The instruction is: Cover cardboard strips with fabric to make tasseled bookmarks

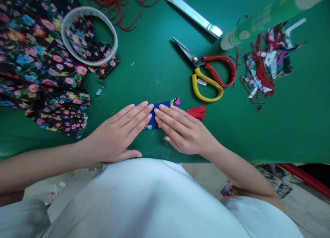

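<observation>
A small blue strip of patterned fabric (159,105) lies flat on the green table near its front edge. My left hand (123,129) presses on the strip's left part, fingers stretched out and thumb apart. My right hand (182,128) lies flat over the right part, its fingers extended too. Between the two sets of fingertips a bit of the blue cloth shows; most of it is hidden beneath them. A red tassel (197,112) sticks out past my right hand; whether it is joined to the strip is hidden.
Scissors (195,59) with red and yellow handles lie beyond my right hand, near a metal tool (193,14) and a green-white bottle (257,21). Scraps and red threads (265,66) are heaped at right. Floral fabric (38,42), a white ring (65,35) and red cord (110,4) lie at left.
</observation>
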Demonstrator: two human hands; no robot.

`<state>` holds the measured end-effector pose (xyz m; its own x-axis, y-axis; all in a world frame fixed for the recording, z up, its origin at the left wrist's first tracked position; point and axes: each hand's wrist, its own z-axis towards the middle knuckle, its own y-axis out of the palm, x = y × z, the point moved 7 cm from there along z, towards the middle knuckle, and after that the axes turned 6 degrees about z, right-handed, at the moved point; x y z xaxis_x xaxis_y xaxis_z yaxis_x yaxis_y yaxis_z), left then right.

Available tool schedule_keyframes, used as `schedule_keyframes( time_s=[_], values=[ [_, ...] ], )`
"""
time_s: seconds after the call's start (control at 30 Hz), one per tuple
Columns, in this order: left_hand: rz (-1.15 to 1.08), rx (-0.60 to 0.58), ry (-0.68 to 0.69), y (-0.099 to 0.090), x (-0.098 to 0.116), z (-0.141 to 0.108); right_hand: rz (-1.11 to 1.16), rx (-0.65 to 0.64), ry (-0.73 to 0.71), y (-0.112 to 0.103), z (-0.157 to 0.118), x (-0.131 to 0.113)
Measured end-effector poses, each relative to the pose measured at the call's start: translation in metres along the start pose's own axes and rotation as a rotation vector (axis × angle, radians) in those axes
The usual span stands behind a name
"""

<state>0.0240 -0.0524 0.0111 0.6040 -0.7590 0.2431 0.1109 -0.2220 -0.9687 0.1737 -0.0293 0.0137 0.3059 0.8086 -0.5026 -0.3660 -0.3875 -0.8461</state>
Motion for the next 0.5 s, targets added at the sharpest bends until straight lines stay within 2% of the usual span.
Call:
schedule_keyframes(
  time_s=[0.17, 0.3, 0.5],
  values=[
    [0.029, 0.006, -0.011, -0.001, 0.001, 0.000, -0.024, -0.012, -0.017, -0.004, 0.001, 0.000],
    [-0.012, 0.012, -0.020, 0.000, -0.002, -0.001, 0.039, -0.035, 0.005, -0.007, 0.003, 0.004],
    [-0.050, -0.024, 0.047, -0.001, -0.009, -0.005, 0.009, -0.082, 0.003, -0.007, 0.000, 0.006]
  ],
)
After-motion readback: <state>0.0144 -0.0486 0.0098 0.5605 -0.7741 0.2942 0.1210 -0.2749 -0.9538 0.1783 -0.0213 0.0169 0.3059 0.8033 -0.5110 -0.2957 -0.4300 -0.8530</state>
